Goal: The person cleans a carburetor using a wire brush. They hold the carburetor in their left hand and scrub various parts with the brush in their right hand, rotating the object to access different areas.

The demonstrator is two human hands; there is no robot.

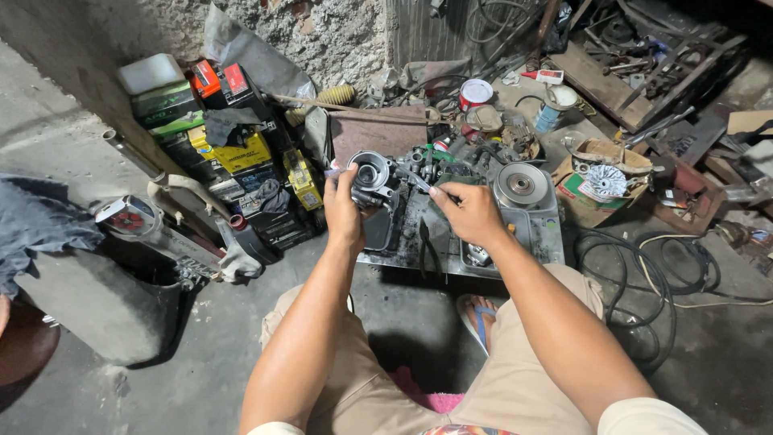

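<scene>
Grimy concrete floor [201,354] and a rough plastered wall [338,36] frame a cluttered workshop; a greasy metal tray [539,238] sits on the floor before the seated person; above the tray, the left hand [344,211] grips a small grey carburettor [372,179], round bore facing up; the right hand [471,213] pinches a thin tool [419,184] against it, tip hard to make out; stacked batteries [241,153] lie left of the tray.
</scene>
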